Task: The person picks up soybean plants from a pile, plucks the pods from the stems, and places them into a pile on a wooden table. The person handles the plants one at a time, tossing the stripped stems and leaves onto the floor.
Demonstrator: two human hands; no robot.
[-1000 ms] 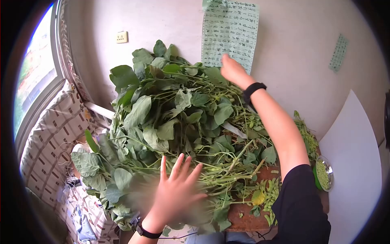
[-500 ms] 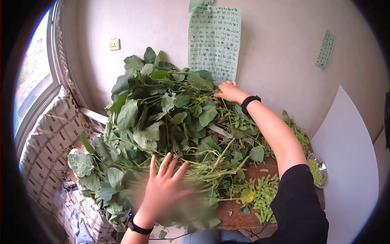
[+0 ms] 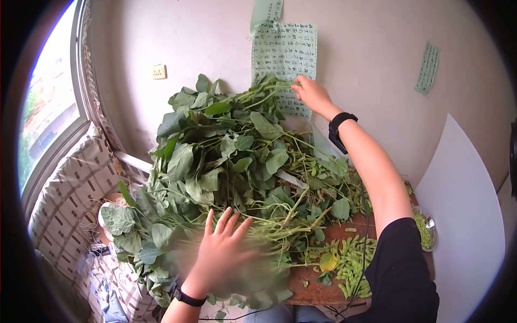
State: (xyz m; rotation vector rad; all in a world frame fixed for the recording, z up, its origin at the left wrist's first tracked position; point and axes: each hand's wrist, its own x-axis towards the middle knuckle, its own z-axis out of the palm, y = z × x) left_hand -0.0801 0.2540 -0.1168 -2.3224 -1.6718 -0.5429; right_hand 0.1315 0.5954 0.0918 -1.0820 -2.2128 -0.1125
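Pressing my left hand (image 3: 223, 253), fingers (image 3: 226, 220) spread, on the near soybean plants (image 3: 226, 161), right hand (image 3: 309, 92) fingers (image 3: 298, 84) pinching a far stem (image 3: 272, 89)

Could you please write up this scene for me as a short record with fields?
left hand: flat on the leafy plants, fingers spread
right hand: pinching a stem at the top of the plants
table: wooden, loose pods near its front edge
bowl: at the right, green contents
wall: printed paper sheet behind the plants
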